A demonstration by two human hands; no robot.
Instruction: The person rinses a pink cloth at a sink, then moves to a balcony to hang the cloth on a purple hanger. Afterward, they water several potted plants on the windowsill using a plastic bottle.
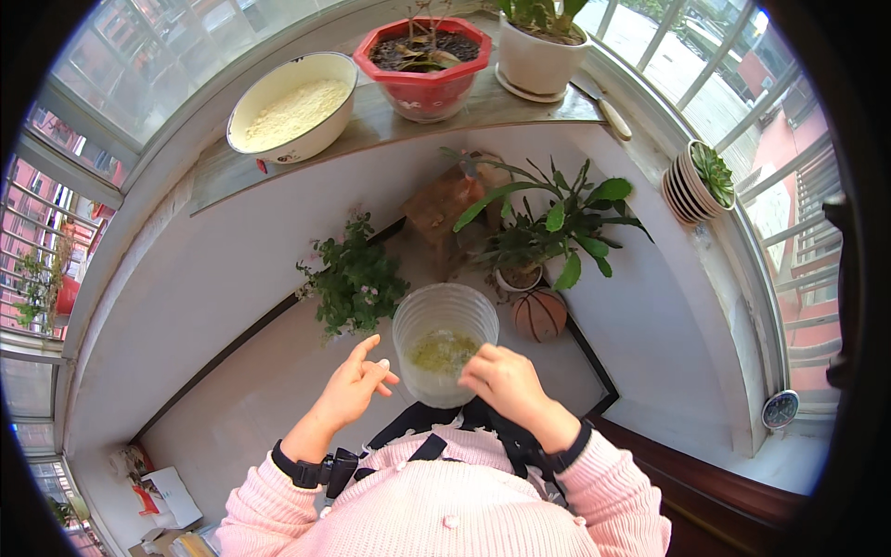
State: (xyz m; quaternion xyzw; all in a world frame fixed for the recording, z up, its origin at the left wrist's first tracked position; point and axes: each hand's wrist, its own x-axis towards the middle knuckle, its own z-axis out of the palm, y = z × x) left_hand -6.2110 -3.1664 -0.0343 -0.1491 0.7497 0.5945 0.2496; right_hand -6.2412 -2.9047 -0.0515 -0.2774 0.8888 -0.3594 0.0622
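Observation:
In front of my body stands a clear ribbed plastic bucket (447,303) with a shallow layer of yellow-green bits (442,350) at its bottom. My left hand (358,381) is in the air just left of the bucket, fingers apart and nothing in them. Over the bucket's right near side is my right hand (507,381), its fingers bent and drawn together, slightly blurred. Whether a small thing lies between those fingertips is hidden.
Beyond the bucket are a flowering plant (358,278), a wooden stool (438,209), a potted cactus (557,223) and a basketball (539,315). The ledge holds an enamel basin (243,136) of pale yellow powder, a red planter (424,90), a white pot (536,66) and a knife (614,120).

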